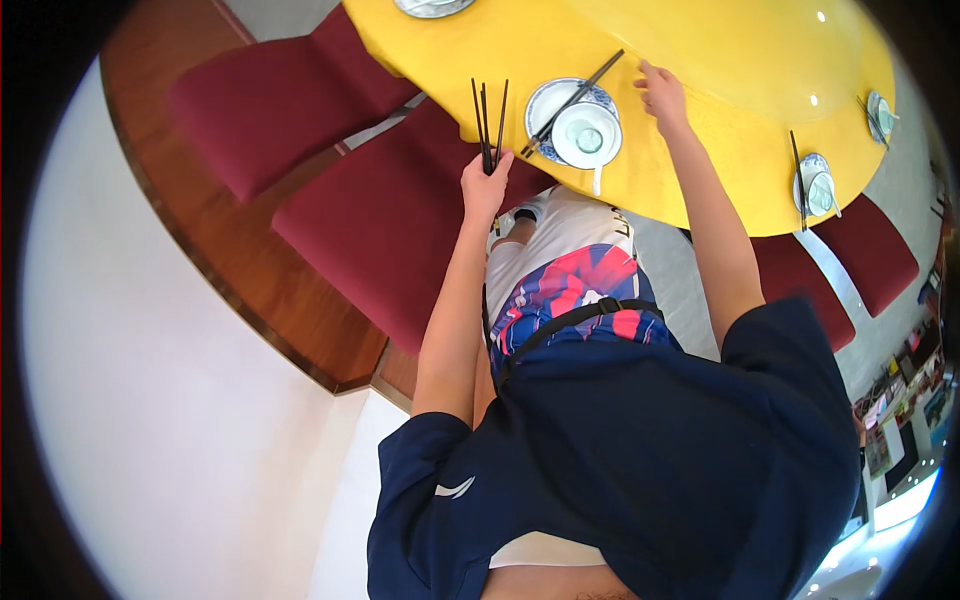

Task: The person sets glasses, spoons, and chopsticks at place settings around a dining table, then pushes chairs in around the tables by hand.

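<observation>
"Left hand can be described first: it is closed around a few dark chopsticks, which are gripped close to one end, beyond the edge of the yellow table."

"And why are they held so low?"

"Probably so that the bunch can be gathered by one grip. The free ends are pointed away from the body and spread a little. Their exact number cannot be told."

"What is held by the right hand?"

"Nothing is seen in it. It is partly open, with fingers loosely bent, above the cloth. A laid pair of chopsticks is found just beside its fingertips; no contact is seen."

"How is this pair placed?"

"It is laid slantwise across the plate, near the table's near edge, and both its ends are extended past the rim. Perhaps the plate is used as a support, so that the sticks can be picked up easily."

"And the bowl?"

"It is set on the same plate, beside the pair. The white spoon is turned with its handle toward the near edge, probably for easy reach."
</observation>
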Motion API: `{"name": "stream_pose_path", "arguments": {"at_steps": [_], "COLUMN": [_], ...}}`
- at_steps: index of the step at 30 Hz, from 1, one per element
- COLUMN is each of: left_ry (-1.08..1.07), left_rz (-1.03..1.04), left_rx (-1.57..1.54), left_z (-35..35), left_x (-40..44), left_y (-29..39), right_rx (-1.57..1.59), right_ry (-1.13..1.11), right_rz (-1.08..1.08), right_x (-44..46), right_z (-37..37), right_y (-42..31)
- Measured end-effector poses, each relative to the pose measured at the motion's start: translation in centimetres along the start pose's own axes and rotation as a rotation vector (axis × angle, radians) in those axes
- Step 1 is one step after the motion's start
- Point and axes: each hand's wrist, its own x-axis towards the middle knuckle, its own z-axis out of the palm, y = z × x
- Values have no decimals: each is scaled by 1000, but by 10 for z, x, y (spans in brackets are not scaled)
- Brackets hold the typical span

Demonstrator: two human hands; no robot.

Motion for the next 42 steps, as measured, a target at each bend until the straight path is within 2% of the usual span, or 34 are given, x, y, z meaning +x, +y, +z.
{"name": "stream_pose_path", "arguments": {"at_steps": [4, 7, 10, 12, 13, 15, 16, 17, 18, 19, 21, 23, 25, 26, 27, 29, 31, 33, 36, 39, 42], "left_ry": [143, 333, 559, 628, 580, 446, 435, 507, 584, 592, 388, 174, 15, 47, 78, 68, 151, 147, 140, 134, 115], "left_rz": [96, -7, 140, 136, 172, 70, 79, 130, 184, 194, 47, -170, -225, -114, -6, 10, 36, 61, 56, -26, -29], "left_rx": [-56, -269, -301, -266, -295, -283, -297, -8, 269, 231, 419, 308, 184, 298, 417, 432, 559, 586, 641, 618, 607], "left_z": [-29, -70, -121, -152, -164, -192, -210, -222, -228, -234, -244, -241, -231, -226, -222, -222, -219, -218, -223, -219, -216], "left_x": [-40, -97, -127, -143, -145, -140, -134, -112, -90, -79, -68, -68, -64, -64, -62, -53, -43, -38, -38, -42, -36], "left_y": [6, 46, 60, 75, 80, 85, 66, 43, 28, 22, 8, 12, 4, -1, -5, -10, -17, -14, -3, 9, 14], "right_rx": [26, 39, 55, 39, 29, 2, -28, -91, -223, -132, -249, -405, -523, -534, -548, -758, -813, -855, -823, -774, -729], "right_ry": [82, 103, 124, 90, 93, 11, 2, -26, -35, -107, -238, -345, -510, -582, -676, -726, -661, -589, -542, -565, -549], "right_rz": [-71, -161, -242, -300, -311, -311, -326, -327, -215, -200, -254, -416, -426, -464, -407, -526, -562, -594, -523, -364, -426], "right_x": [-14, -38, -66, -90, -98, -116, -135, -146, -165, -187, -240, -291, -328, -346, -357, -361, -362, -357, -363, -363, -358], "right_z": [-30, -35, -32, -29, -27, -15, -3, 5, 20, 37, 76, 112, 137, 151, 161, 174, 187, 200, 216, 215, 214], "right_y": [-1, -9, -16, -16, -12, 8, 18, 39, 48, 63, 78, 90, 104, 108, 108, 117, 131, 137, 136, 126, 126]}}
